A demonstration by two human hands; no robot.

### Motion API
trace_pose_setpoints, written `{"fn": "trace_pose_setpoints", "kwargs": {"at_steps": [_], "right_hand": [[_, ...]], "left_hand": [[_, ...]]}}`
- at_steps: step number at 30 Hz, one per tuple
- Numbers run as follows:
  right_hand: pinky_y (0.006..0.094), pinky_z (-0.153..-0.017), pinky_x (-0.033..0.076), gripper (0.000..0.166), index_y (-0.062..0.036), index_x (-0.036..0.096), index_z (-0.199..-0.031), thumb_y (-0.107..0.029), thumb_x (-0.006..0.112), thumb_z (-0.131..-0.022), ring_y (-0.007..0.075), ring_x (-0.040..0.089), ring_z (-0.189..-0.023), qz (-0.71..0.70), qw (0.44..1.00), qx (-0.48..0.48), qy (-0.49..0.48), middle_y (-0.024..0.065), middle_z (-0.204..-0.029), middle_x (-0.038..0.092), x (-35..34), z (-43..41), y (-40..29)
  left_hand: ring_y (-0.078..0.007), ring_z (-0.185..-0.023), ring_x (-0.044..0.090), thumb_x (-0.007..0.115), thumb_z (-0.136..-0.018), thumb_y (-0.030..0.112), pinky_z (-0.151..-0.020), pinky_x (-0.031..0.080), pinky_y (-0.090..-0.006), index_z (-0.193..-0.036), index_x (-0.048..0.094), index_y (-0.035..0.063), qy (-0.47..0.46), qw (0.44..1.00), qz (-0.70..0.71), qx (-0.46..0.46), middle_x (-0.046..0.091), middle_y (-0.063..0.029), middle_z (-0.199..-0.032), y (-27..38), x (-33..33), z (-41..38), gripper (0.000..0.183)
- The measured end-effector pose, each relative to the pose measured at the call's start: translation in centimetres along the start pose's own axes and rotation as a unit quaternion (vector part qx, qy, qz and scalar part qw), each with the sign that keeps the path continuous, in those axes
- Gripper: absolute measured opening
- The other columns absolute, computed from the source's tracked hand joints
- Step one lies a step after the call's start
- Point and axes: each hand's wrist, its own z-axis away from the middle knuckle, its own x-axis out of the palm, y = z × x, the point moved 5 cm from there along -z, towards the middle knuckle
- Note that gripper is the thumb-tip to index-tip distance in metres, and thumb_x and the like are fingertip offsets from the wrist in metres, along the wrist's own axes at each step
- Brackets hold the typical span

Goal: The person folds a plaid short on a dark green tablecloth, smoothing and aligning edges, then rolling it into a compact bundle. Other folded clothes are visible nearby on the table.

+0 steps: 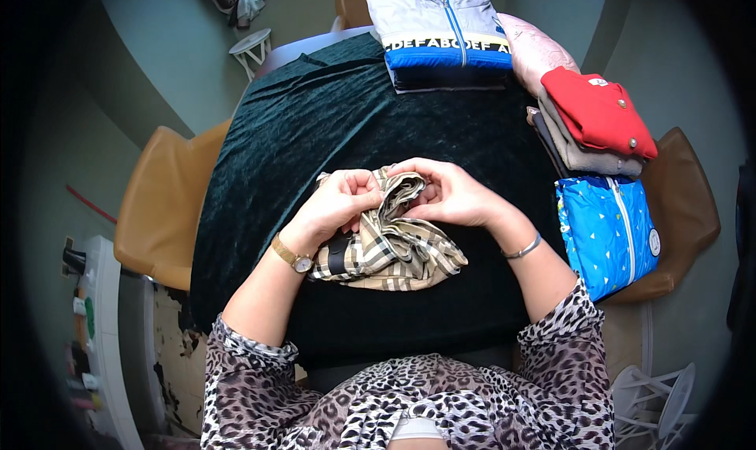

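A bunched beige, black and white checked cloth item (407, 261) lies in front of me on a table covered with dark green velvet cloth (307, 119). My left hand (345, 202) grips its gathered fabric from the left, thumb and fingers pinched together. From the right, my right hand (440, 193) curls round the raised, ruffled edge, with its fingertips partly hidden behind the fabric. A dark strip shows on the item's left part, below my left hand. What kind of garment or cover it is, I cannot tell.
Folded grey and blue zip jackets (443, 36) are stacked at the far edge. Along the right edge lie a pink garment (537, 48), a red buttoned garment (596, 113) on grey ones, and a blue patterned zip jacket (608, 231). Tan chairs (162, 208) flank the table.
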Motion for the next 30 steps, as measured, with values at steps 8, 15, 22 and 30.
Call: {"fn": "trace_pose_setpoints", "kwargs": {"at_steps": [8,15,22,30], "right_hand": [[0.0258,-0.093,0.052,0.032,-0.0032,0.07,-0.103,0.018,0.063,-0.08,0.0082,0.063,-0.098,0.106,0.994,-0.021,-0.036,-0.0021,-0.101,0.069,-4.3,0.0,1.2],[0.026,-0.094,0.054,0.04,-0.0033,0.072,-0.113,0.01,0.082,-0.076,0.0082,0.065,-0.101,0.151,0.988,-0.04,0.007,-0.0018,-0.106,0.071,-3.8,0.1,0.1],[0.0292,-0.097,0.057,0.055,-0.0075,0.074,-0.125,0.004,0.089,-0.073,0.0121,0.068,-0.11,0.198,0.975,-0.098,0.013,0.002,-0.121,0.071,-3.9,-0.1,0.0],[0.0299,-0.095,0.062,0.057,-0.0028,0.064,-0.134,0.007,0.085,-0.082,0.0147,0.071,-0.112,0.063,0.994,-0.086,-0.001,0.0074,-0.125,0.071,-2.2,0.2,-0.3]], "left_hand": [[0.0001,-0.047,0.052,0.077,-0.098,0.015,-0.043,0.038,-0.0152,-0.089,0.067,0.01,-0.013,1.0,-0.009,-0.02,0.065,0.0059,-0.068,0.0,-0.1,0.1,0.015],[-0.0003,-0.046,0.051,0.077,-0.098,0.016,-0.042,0.035,-0.016,-0.088,0.065,0.011,0.002,1.0,-0.023,-0.018,0.064,0.0062,-0.067,0.0,0.1,0.0,0.016],[-0.0004,-0.047,0.049,0.079,-0.098,0.02,-0.043,0.034,-0.0158,-0.09,0.063,0.0108,0.005,0.999,-0.032,-0.021,0.065,0.0059,-0.07,-0.2,0.1,0.1,0.02],[-0.0007,-0.05,0.049,0.077,-0.095,0.02,-0.045,0.037,-0.0185,-0.089,0.065,0.0142,0.015,0.995,-0.098,-0.016,0.06,0.0089,-0.069,0.5,0.7,0.3,0.015]]}}
